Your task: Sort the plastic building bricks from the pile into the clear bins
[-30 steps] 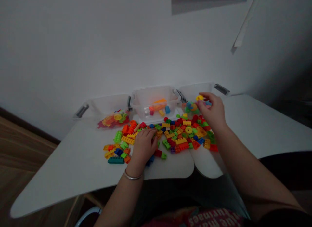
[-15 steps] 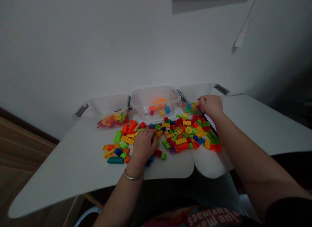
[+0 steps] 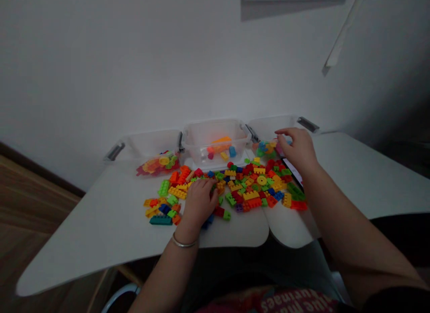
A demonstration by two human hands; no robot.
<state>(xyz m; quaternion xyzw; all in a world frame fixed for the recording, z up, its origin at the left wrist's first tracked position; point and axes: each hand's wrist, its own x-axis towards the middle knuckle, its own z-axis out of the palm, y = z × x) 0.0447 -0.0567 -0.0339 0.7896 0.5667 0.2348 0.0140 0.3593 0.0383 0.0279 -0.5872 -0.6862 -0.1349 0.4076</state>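
My left hand (image 3: 200, 200) is low over the left-middle part of a spread of toy building bricks (image 3: 250, 195). Its fingers curl down with the thumb close to them, and whatever they grip is hidden. My right hand (image 3: 298, 148) hovers at the front of the right clear bin (image 3: 273, 127), thumb and fingers apart, nothing between them. Inside that bin lie blue, green and yellow pieces (image 3: 265, 148). A phone-like dark-edged slab (image 3: 293, 171) lies partly under my right wrist.
A middle clear bin (image 3: 215, 127) holds a few orange, blue and yellow pieces. The left clear bin (image 3: 152, 140) contains red, yellow and green pieces. The bins stand along the wall on a white table (image 3: 101, 232) whose front edge curves inward near my body.
My right hand's fingers have spread apart and lifted slightly at the right bin. My left hand keeps its place on the bricks. The whole view has shifted a little.
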